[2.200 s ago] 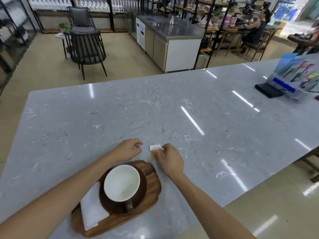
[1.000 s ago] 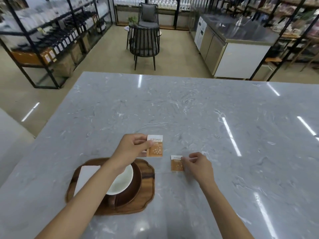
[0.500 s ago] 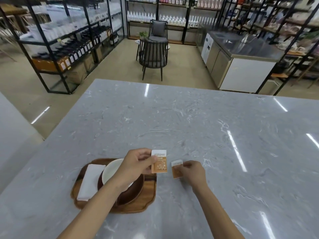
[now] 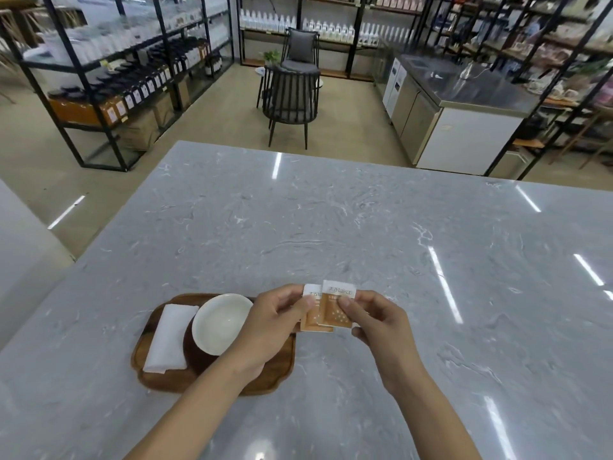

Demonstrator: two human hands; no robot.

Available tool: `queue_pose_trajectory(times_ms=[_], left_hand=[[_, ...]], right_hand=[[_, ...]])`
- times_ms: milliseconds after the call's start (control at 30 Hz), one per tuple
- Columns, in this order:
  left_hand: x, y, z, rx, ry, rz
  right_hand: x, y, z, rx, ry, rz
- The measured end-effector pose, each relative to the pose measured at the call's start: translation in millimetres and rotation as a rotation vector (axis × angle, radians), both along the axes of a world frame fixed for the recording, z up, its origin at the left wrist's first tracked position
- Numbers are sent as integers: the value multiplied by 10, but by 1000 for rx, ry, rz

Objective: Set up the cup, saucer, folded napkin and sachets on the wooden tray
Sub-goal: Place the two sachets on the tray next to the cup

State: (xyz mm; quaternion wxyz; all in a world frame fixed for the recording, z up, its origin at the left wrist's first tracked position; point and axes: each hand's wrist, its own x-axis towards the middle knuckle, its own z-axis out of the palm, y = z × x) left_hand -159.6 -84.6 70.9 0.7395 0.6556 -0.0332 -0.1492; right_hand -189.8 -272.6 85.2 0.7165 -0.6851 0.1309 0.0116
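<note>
A wooden tray (image 4: 156, 381) lies on the marble counter near me. On it a white folded napkin (image 4: 169, 333) lies at the left, beside a white cup (image 4: 220, 323) standing on a dark brown saucer (image 4: 195, 355). Two orange-and-white sachets are held together just right of the tray, above the counter, overlapping. My left hand (image 4: 272, 323) pinches the rear sachet (image 4: 310, 318) at its left edge. My right hand (image 4: 378, 322) pinches the front sachet (image 4: 336, 307) with the thumb on its face. My left wrist covers the tray's right part.
The grey marble counter (image 4: 331, 227) stretches far ahead and to the right. Beyond its far edge stand black chairs (image 4: 290, 94), shelving racks with bottles (image 4: 126, 78) and a steel-topped cabinet (image 4: 464, 104).
Each hand lifted one sachet off the counter. The two hands have come together, so the sachets now overlap just right of the tray. The camera has tilted upward.
</note>
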Motion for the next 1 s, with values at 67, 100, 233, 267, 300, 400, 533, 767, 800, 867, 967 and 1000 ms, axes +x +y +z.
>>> queue_pose_trajectory(times_ms=[67, 100, 233, 267, 300, 400, 533, 767, 800, 867, 967, 1000], left_hand=[[-56, -39, 13, -40, 11, -6], [-77, -45, 14, -54, 17, -7], [-147, -62, -47, -137, 68, 4], [-170, -66, -72, -157, 76, 6], [-203, -64, -101, -171, 77, 8], [-335, -76, -213, -179, 97, 71], [-584, -111, -485, -76, 104, 333], [-825, -66, -911, 327, -151, 380], [-847, -36, -957, 435, -269, 370], [-881, 30, -1038, 657, -517, 328], [-918, 104, -1114, 865, -673, 245], [-929, 123, -1127, 916, -677, 214]], right_hand=[[-36, 21, -14, -8, 4, -4], [-56, 28, -22, -7, 5, -1], [-117, 98, -73, 33, 14, -40], [-131, 115, -89, 59, 20, -56], [-143, 124, -112, 79, 23, -67], [-175, 128, -199, 122, 55, -72], [-231, 165, -399, 129, 140, -47], [-277, 254, -710, 192, 256, -13], [-265, 274, -742, 197, 263, -16], [-235, 310, -800, 199, 273, -10], [-170, 361, -863, 139, 269, 1], [-144, 383, -878, 110, 260, 4]])
